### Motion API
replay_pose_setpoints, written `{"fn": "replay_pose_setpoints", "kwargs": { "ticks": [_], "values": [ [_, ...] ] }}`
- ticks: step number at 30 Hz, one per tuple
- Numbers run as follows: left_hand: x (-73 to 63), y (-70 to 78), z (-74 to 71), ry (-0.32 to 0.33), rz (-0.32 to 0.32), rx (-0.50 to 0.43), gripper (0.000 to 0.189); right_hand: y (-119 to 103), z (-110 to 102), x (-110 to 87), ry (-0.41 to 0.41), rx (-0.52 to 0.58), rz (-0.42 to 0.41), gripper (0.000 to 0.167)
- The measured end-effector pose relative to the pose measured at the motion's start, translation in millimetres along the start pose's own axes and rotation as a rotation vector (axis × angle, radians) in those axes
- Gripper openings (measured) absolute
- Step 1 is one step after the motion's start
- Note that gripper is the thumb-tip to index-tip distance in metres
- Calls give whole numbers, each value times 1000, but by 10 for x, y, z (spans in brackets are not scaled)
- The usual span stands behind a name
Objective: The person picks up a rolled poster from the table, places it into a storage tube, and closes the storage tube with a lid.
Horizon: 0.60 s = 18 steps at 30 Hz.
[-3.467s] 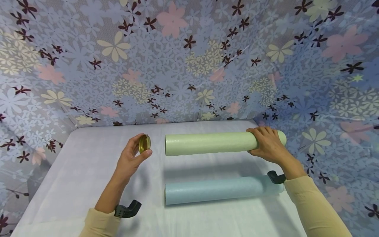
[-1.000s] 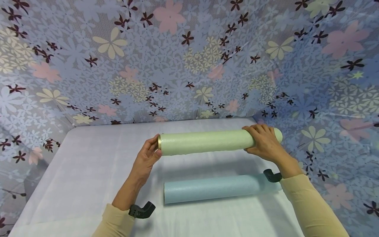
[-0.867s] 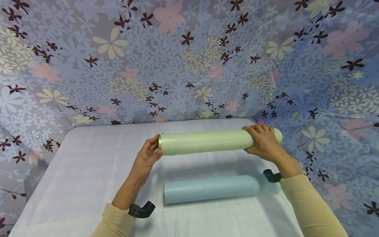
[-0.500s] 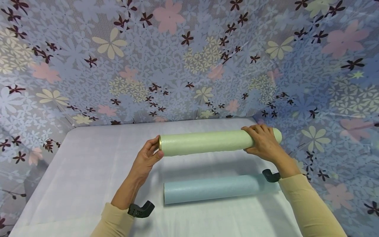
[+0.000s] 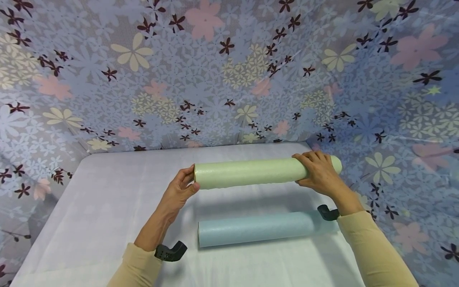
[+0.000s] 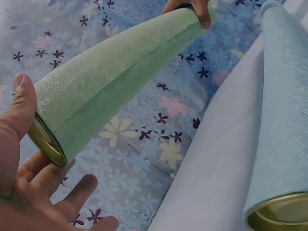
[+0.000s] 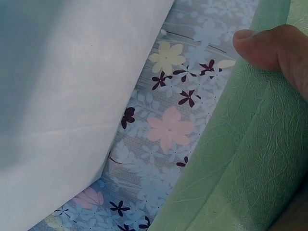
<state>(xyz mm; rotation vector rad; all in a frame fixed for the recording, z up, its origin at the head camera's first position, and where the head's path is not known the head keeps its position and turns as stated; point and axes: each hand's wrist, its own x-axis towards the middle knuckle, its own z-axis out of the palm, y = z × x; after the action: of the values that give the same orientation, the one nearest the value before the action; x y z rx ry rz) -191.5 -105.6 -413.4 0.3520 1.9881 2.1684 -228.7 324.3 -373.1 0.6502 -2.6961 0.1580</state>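
A long pale green tube (image 5: 247, 173) with a textured covering is held level above the table, its rounded right end sticking out past my right hand (image 5: 319, 171). That hand grips it from above, thumb (image 7: 262, 48) along the near side. At its left end sits a gold lid (image 6: 46, 142), almost flush with the tube's edge. My left hand (image 5: 179, 189) pinches this lid, thumb on one side and fingertips on the other. Below lies a matching light blue tube (image 5: 265, 229), whose near end in the left wrist view shows a gold rim (image 6: 274, 211).
A white cloth-covered table (image 5: 118, 207) extends under both tubes. Floral fabric (image 5: 215, 79) hangs as a wall behind it and along both sides. Black wrist-worn cameras (image 5: 171, 252) sit on both forearms.
Since the oldest frame, my left hand has moved right and brought the gold lid onto the green tube's end. Over the last second the lid's visible band has narrowed. My right hand stays put.
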Motion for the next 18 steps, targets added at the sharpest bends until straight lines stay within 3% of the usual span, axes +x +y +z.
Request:
{"fn": "replay_pose_setpoints", "kwargs": {
  "ticks": [10, 18],
  "values": [
    [0, 6, -33, -11, -24, 27, 66, -24, -2, 7, 16, -16, -14, 78],
    [-21, 27, -70, 1, 8, 40, 63, -44, 12, 29, 27, -11, -36, 79]
  ]
}}
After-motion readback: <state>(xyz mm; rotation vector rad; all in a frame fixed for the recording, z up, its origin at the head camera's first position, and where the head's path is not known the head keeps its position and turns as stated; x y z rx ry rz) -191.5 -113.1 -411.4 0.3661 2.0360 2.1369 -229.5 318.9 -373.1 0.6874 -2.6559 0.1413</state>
